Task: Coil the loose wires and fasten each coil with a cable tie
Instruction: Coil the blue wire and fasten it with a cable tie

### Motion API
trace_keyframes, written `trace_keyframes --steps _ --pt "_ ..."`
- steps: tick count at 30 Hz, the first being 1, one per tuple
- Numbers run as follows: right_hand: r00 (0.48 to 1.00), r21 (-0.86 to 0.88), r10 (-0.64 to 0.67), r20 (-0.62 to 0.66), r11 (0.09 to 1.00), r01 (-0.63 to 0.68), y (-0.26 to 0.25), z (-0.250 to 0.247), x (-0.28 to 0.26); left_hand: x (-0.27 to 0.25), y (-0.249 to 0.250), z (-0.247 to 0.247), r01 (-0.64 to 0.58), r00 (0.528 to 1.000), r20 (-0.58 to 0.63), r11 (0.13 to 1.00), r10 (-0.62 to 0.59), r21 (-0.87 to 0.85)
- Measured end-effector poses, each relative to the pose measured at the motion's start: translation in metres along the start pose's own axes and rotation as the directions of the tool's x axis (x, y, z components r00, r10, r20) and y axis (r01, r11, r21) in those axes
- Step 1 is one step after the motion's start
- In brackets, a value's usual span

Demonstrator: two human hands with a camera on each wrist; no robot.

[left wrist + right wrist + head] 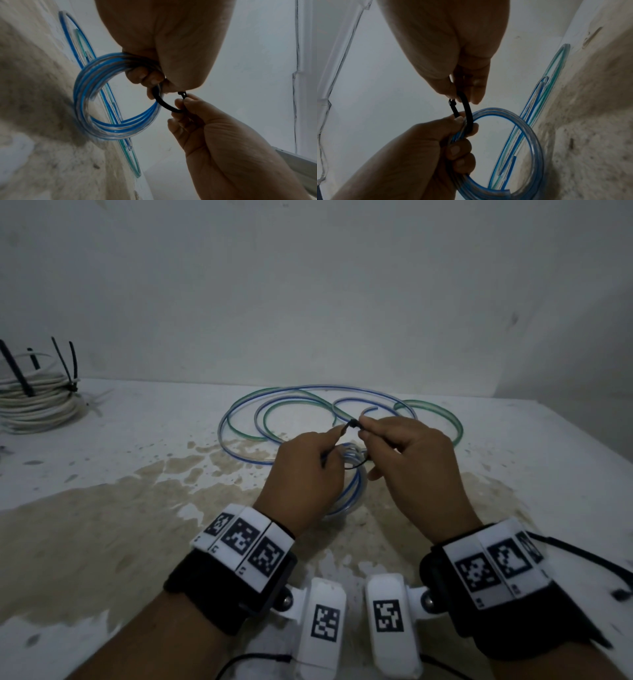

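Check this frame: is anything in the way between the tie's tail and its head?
Nothing visible blocks it. The black cable tie already loops the blue coil; the right hand pinches its head, the left hand holds coil and tail, close together.

No words, brand names or numbers are showing clearly enough to read in any of the three views. The only signs are black-and-white square code patterns. They are sitting on the white blocks of the left wrist band (245, 537), on the right wrist band (493, 563), and on the two white camera boxes (323, 623) below the wrists. These patterns are not letters. Tiny dark marks are sitting beside some of the patterns, maybe small letters or digits, but they are too blurry to make out.
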State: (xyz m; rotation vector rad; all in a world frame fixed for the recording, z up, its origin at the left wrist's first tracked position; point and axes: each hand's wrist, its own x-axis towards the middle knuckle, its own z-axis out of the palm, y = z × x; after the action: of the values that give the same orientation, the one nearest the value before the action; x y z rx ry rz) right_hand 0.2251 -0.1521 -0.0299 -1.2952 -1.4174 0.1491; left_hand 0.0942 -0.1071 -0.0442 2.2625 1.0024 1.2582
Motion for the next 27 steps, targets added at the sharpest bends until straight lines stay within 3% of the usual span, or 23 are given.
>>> trace_keyframes --steps 5,22,27 --pt "1.000 0.018 -0.003 -0.026 1.000 0.004 0.0003 0.0001 0.0003 0.0005 -0.0003 0.0007 -0.003 1.000 0.011 1.000 0.004 -0.011" --pt "0.987 -0.073 0.076 0.143 0.995 -0.066 -0.0049 -0.0048 -0.0027 -0.0006 -0.0047 -0.0007 -0.093 0.996 -0.011 0.995 0.094 0.038" --pt "0.960 0.198 0.238 0.149 0.944 -0.264 -0.0058 -0.0022 -0.0022 -0.0004 -0.0022 -0.0004 -0.128 0.992 0.006 0.992 0.128 0.022"
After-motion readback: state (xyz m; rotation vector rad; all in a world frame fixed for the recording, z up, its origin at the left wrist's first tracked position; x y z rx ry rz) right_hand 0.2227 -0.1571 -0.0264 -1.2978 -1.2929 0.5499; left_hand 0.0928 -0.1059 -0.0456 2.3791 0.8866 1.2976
